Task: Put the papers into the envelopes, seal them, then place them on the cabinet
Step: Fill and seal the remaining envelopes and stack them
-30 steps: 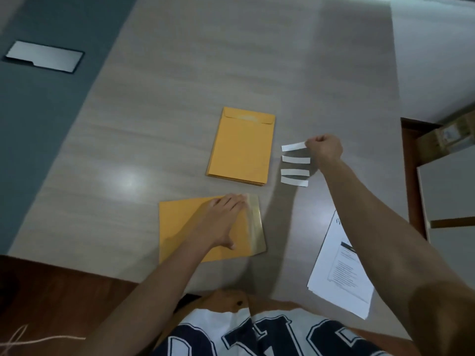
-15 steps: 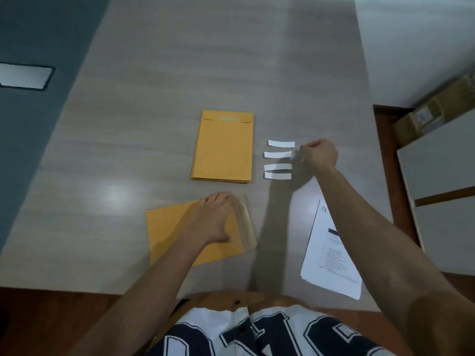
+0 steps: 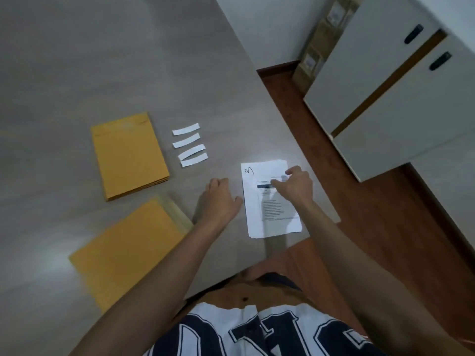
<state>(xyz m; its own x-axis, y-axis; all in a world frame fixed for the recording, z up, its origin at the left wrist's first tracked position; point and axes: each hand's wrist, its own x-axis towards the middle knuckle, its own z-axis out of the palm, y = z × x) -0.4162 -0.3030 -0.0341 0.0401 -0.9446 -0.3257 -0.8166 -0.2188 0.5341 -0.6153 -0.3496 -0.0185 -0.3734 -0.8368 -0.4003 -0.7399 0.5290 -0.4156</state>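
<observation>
Now right hand [image 3: 295, 185] pinches top sheet of papers [image 3: 270, 201] at table's [image 3: 128, 60] right edge; left hand [image 3: 218, 199] open, flat beside them. Envelope [image 3: 128, 250] near front edge.

- The table [image 3: 128, 60] lies bare toward its far edge and far-left corner.
- Mid-table, an envelope stack [image 3: 129, 155] and four white strips [image 3: 190, 145] stand just beside each other, a narrow lane between.
- A single envelope [image 3: 123, 253] covers the near-left part.
- Papers [image 3: 270, 201] sit at the near-right edge, with the cabinet [image 3: 398, 98] well apart across the floor.
</observation>
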